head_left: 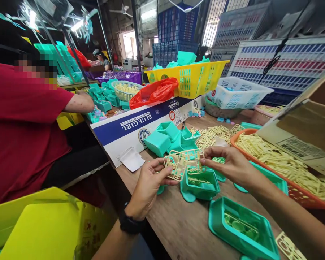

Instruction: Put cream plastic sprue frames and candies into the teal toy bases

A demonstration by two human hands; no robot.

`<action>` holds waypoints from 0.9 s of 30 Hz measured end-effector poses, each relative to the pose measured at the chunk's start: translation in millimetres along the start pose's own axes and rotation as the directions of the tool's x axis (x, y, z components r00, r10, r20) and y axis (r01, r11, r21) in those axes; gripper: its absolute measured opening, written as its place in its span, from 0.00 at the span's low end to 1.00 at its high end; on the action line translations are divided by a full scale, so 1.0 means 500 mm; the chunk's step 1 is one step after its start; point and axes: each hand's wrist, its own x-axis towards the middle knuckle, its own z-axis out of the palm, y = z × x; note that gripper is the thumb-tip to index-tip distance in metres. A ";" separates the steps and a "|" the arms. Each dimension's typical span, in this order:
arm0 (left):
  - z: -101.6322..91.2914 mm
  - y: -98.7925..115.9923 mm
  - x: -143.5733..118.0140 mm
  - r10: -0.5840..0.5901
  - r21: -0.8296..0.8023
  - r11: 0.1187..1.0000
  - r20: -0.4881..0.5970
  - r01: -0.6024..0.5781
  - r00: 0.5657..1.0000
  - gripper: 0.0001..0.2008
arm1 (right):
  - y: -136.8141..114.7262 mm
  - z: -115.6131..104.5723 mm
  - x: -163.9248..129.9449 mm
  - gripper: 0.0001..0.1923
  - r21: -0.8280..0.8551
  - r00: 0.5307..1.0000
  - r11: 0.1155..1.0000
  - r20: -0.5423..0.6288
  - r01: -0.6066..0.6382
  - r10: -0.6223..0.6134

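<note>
The person's left hand [148,184] and right hand [233,164] hold a pale cream plastic parts frame [184,163] between them, each pinching one end with thumb and fingertips. The frame hangs just above a small open teal plastic box [200,182] standing on the brown wooden table [178,224]. Its thin bars blur against the box behind, so its single pieces are hard to make out. A black wristwatch [130,222] sits on the left wrist.

A second teal box [242,229] lies nearer the camera; its contents show only as dim greenish shapes. To the right, an orange basket [295,191] of cream frames is partly covered by a tilted cardboard flap [306,137] and cut off at the edge. Behind the hands lie more teal boxes [168,139] and a long white and blue carton [141,126].

On the left sits a co-worker in a red shirt [18,137], whose hand is hidden behind a heap of teal parts.
</note>
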 end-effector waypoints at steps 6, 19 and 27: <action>0.017 -0.016 0.001 0.000 -0.032 0.999 -0.028 -0.001 1.000 0.21 | 0.035 -0.004 -0.043 0.23 0.114 0.984 0.988 -0.130 -0.108 0.123; -0.007 -0.010 -0.004 0.096 0.033 0.995 -0.207 -0.091 0.974 0.21 | 0.091 -0.001 -0.078 0.10 -0.572 0.959 0.794 -0.041 0.206 -0.279; -0.006 -0.017 -0.005 0.069 0.035 0.997 -0.152 -0.065 0.986 0.22 | 0.120 0.064 -0.059 0.14 -0.802 0.936 0.518 0.138 0.297 -0.323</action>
